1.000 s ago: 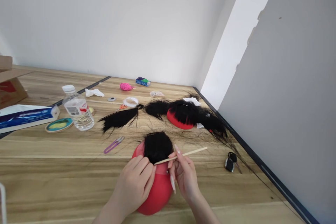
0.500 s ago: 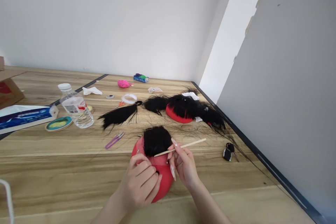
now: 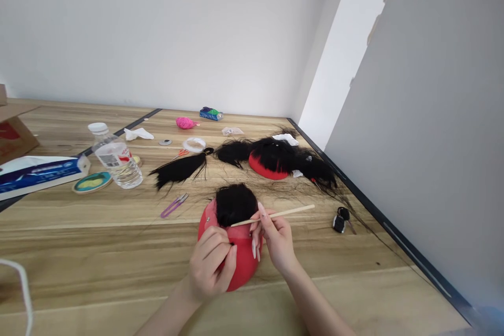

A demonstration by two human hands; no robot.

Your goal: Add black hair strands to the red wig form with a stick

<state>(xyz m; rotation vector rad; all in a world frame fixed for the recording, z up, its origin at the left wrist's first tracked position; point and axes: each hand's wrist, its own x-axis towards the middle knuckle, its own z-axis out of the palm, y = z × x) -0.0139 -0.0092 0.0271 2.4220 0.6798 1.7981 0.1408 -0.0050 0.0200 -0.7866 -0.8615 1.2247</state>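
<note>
A red dome-shaped form (image 3: 244,265) rests on the wooden table, with pinkish net and a patch of black hair (image 3: 236,205) on its upper part. My right hand (image 3: 277,236) holds a thin pale stick (image 3: 293,211) between thumb and fingers; the stick's left tip touches the lower edge of the hair. On the form's left side, my left hand (image 3: 212,262) is pinched closed on a small black tuft (image 3: 232,244), perhaps hair, mostly hidden by the fingers.
Purple snips (image 3: 173,206), a black hair bundle (image 3: 179,169) and a water bottle (image 3: 118,160) lie or stand leftward. Behind is a second red form (image 3: 265,168) covered in hair. A black key fob (image 3: 339,220) sits at right, a tissue pack (image 3: 43,174) far left.
The stick lies slightly flatter, its right end shifted right and up. My left hand's fingers are drawn closer together around the black tuft. The view has shifted slightly.
</note>
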